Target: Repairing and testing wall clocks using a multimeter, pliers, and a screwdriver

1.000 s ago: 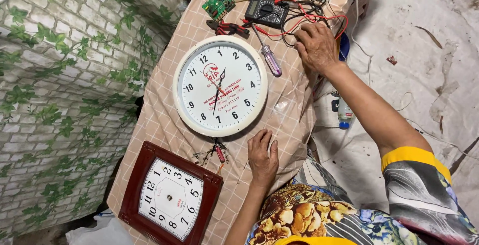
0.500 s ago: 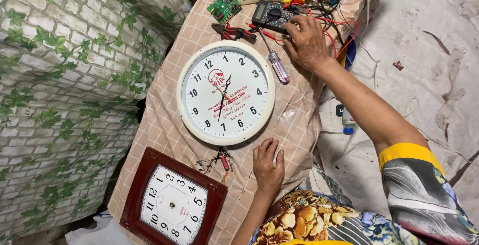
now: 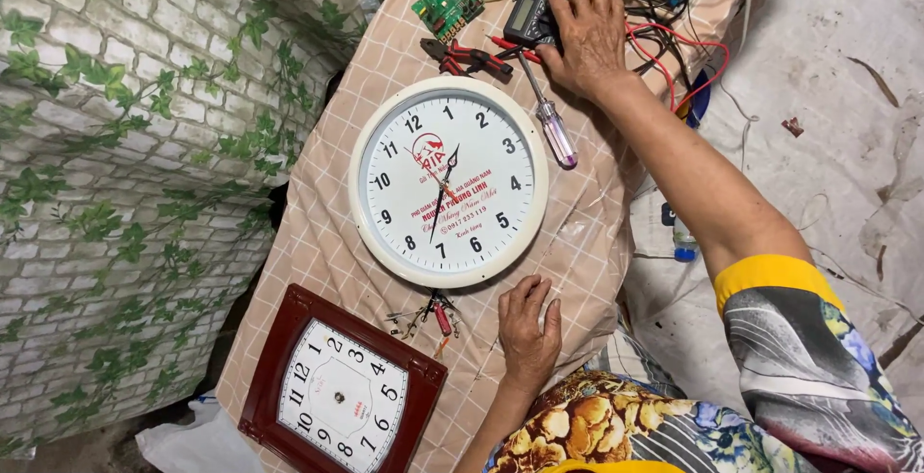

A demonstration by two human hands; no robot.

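A round white wall clock (image 3: 449, 181) lies face up in the middle of a table with a checked pink cloth (image 3: 327, 242). My left hand (image 3: 528, 328) rests flat on the cloth just below the clock, fingers apart, holding nothing. My right hand (image 3: 584, 36) reaches to the far end and lies over a dark multimeter (image 3: 528, 17), fingers on its right side among red wires (image 3: 674, 59). A screwdriver with a clear purple handle (image 3: 552, 123) lies between the clock and my right hand.
A square dark-red clock (image 3: 340, 391) lies at the near left corner. Small red-handled tools (image 3: 430, 314) lie by my left hand. Red pliers (image 3: 469, 57), a green circuit board (image 3: 447, 1) and tangled cables crowd the far end. A leaf-patterned brick wall stands at left.
My right hand has slid left from the wires onto the multimeter. My left hand has stayed on the cloth. The camera has shifted, so the table sits lower in view.
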